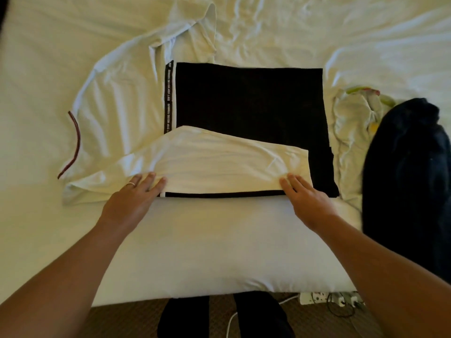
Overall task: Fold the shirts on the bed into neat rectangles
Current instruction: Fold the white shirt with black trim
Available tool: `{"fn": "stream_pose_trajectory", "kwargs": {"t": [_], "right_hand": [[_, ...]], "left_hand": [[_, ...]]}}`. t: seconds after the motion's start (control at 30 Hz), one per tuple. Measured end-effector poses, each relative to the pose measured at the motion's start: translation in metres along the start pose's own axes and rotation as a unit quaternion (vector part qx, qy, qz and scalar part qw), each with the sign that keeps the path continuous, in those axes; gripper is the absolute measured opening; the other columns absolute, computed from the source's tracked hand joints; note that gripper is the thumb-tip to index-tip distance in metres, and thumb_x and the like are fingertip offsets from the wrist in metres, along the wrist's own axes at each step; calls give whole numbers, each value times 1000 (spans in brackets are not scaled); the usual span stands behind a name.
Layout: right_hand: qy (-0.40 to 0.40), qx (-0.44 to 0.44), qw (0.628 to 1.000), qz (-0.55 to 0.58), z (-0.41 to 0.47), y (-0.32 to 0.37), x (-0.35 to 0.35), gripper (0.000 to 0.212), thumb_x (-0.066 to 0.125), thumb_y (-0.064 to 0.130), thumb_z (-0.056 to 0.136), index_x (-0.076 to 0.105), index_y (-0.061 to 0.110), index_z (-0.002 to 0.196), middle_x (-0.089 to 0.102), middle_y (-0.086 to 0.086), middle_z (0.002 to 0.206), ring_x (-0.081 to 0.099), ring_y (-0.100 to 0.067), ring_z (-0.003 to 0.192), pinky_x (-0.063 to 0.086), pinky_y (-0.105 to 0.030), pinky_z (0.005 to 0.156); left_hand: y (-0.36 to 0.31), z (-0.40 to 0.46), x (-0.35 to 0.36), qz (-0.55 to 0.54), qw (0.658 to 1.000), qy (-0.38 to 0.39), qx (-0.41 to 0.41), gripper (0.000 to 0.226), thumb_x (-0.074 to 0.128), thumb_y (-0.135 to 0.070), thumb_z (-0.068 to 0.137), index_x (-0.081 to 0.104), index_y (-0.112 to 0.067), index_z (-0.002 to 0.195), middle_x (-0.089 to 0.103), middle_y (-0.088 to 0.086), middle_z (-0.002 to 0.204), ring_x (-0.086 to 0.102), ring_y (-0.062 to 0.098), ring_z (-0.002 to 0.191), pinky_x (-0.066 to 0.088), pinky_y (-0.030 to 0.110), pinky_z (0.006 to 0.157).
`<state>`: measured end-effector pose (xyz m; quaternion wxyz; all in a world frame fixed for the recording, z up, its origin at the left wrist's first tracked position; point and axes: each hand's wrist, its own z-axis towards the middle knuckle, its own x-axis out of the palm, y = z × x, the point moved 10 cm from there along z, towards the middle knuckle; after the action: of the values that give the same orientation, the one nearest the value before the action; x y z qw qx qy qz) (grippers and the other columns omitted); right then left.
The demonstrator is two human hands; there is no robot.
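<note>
A black and white shirt lies spread on the bed in front of me. Its black panel (249,98) lies flat, and a white part (219,162) is folded over the near half. A black strip with white lettering (169,93) runs down its left side. My left hand (136,193) rests flat with straight fingers on the fold's near left corner. My right hand (305,196) presses flat on the near right corner. The white fabric (117,98) spreads out to the left, with a dark red trim (76,137) at its edge.
A crumpled pale shirt with coloured print (353,132) lies to the right, beside a dark navy garment (410,172). The white bedsheet (317,32) is wrinkled at the back. A white pillow (219,245) lies along the near edge. Below, a power strip with cables (324,298) sits on brown carpet.
</note>
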<state>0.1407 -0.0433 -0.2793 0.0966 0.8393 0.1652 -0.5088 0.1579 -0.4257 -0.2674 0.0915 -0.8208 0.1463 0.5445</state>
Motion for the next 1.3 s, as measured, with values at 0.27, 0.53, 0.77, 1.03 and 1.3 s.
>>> {"fn": "stream_pose_trajectory", "kwargs": {"t": [0.27, 0.53, 0.77, 1.03, 1.3], "right_hand": [[18, -16, 1000, -5, -43, 5, 20, 80, 80, -12, 58, 59, 1, 134, 56, -21, 139, 59, -37, 126, 53, -36, 38], [73, 38, 996, 18, -9, 9, -17, 31, 37, 31, 99, 58, 19, 119, 60, -3, 124, 60, -22, 109, 53, -37, 83], [19, 88, 992, 86, 73, -22, -59, 16, 46, 22, 98, 53, 19, 85, 57, 1, 84, 57, -21, 77, 54, -36, 68], [-47, 122, 984, 121, 173, -80, -105, 34, 49, 23, 100, 57, 13, 131, 48, -11, 132, 51, -35, 119, 50, -44, 86], [-33, 137, 983, 114, 233, -119, -123, 69, 59, 4, 89, 33, 18, 151, 23, -8, 158, 53, -37, 119, 49, -41, 80]], "left_hand": [[-41, -45, 17, -6, 999, 8, 46, 101, 77, 25, 45, 55, -13, 136, 65, 23, 129, 69, 51, 101, 48, 38, 32], [-28, -12, 8, -51, 997, 50, -17, 52, 31, -46, 82, 67, -24, 113, 61, 0, 104, 65, 30, 83, 42, 30, 52], [-13, 78, -39, -103, 993, 1, -63, 30, 43, -39, 100, 62, -16, 108, 56, -1, 104, 58, 24, 96, 47, 37, 65], [28, 194, -85, -121, 987, -31, -101, 35, 46, -26, 102, 54, -16, 134, 51, 5, 126, 57, 31, 109, 51, 45, 73], [61, 264, -104, -53, 994, -26, -89, 58, 54, -14, 95, 37, -24, 149, 39, 2, 150, 54, 38, 117, 49, 47, 70]]}}
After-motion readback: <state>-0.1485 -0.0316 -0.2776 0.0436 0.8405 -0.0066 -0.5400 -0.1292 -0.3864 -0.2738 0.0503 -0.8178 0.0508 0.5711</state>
